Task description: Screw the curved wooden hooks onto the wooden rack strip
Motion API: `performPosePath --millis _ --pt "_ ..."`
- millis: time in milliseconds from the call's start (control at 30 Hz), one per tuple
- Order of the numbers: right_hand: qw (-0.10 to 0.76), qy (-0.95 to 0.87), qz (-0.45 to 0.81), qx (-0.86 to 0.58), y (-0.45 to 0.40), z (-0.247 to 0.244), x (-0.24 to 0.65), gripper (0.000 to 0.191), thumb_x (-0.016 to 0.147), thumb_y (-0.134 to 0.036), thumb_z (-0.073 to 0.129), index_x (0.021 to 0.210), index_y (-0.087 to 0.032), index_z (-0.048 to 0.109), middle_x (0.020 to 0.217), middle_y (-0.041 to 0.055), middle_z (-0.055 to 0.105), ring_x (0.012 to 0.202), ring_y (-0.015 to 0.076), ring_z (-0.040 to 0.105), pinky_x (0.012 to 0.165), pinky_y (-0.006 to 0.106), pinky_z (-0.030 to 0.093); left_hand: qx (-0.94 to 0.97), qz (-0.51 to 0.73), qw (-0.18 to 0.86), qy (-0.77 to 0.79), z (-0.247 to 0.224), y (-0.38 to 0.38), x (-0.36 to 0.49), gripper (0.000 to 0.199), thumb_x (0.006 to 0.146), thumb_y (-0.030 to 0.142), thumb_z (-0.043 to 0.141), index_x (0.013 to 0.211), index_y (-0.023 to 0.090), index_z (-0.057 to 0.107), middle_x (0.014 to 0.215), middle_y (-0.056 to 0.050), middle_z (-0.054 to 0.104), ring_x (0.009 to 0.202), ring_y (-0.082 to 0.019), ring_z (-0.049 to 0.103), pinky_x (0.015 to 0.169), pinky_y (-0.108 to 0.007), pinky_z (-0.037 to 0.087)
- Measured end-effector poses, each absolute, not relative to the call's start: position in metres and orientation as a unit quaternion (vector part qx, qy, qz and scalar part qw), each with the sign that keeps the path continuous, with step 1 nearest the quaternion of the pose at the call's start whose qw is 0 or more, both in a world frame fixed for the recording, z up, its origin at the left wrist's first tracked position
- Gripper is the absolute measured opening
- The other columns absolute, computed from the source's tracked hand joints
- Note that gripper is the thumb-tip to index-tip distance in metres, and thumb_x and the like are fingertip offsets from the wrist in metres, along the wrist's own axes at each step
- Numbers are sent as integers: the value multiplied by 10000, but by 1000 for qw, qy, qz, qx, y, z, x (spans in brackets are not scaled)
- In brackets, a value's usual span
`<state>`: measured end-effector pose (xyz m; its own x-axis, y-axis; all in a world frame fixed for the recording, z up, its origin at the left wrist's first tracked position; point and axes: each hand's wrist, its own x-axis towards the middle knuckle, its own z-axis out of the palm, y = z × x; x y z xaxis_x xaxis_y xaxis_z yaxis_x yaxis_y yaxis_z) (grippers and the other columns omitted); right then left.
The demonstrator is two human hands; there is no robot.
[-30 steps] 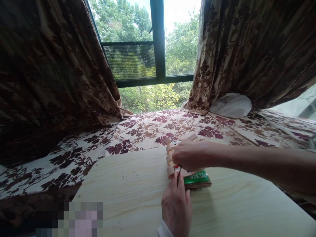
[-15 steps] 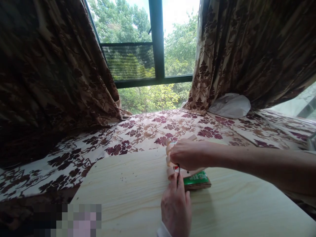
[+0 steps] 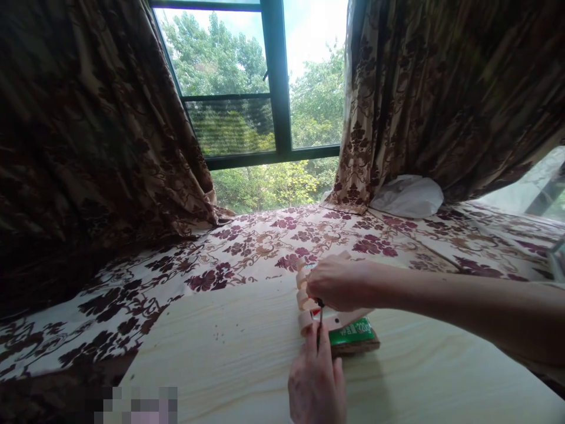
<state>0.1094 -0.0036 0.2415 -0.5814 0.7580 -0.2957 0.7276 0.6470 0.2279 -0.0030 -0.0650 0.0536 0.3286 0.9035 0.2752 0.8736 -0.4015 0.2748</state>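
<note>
A pale beige piece [image 3: 304, 321] with several rounded loops along its left edge lies over a green printed pack [image 3: 355, 331]. A flat arm of this piece shows a small dark hole. My right hand [image 3: 338, 285] is closed in a fist above it, around the dark handle of a thin-shafted tool [image 3: 321, 315] that looks like a screwdriver. My left hand [image 3: 315, 377] reaches up from below, its first fingers on either side of the shaft's lower end by the nearest loop. What its fingertips pinch there is hidden.
The light wood-grain tabletop [image 3: 212, 353] carries scattered dark crumbs at left. Behind it spreads a floral cloth [image 3: 247, 247], with a white plastic bag [image 3: 410, 195] near the right curtain [image 3: 357, 141]. A dark-framed window [image 3: 278, 88] stands at the back.
The whole scene sits slightly lower in view, as the camera has tipped up a little. Both hands keep almost the same places at the beige piece and the tool.
</note>
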Motion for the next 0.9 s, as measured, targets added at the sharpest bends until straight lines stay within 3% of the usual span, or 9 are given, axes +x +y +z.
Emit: performPosePath --millis 233,467,700,900 --pt "178 880 29 439 -5 239 112 185 732 -175 566 836 -110 705 817 122 699 684 190 612 483 260 316 815 198 18 545 49 -63 -3 550 797 103 441 1340 190 453 1414 -90 442 1140 -244 570 868 -333 526" --pt "150 891 35 426 -8 238 113 211 756 -89 518 853 -110 704 807 128 699 734 196 630 540 260 362 811 201 -12 550 46 -62 1 557 809 90 432 1353 210 432 1422 -74 435 1154 -237 559 890 -342 517" --pt "154 876 27 457 -7 235 109 210 756 -212 589 888 -97 705 814 148 692 787 224 637 609 286 430 817 167 14 551 58 -62 0 529 835 88 393 1357 174 422 1443 -95 401 1202 -231 519 932 -333 486" --pt "180 852 31 491 -15 237 99 236 820 -255 607 1002 -110 646 974 107 654 892 215 617 718 333 493 820 134 40 555 78 -64 0 534 828 108 431 1360 142 409 1454 -114 380 1156 -232 555 938 -336 479"
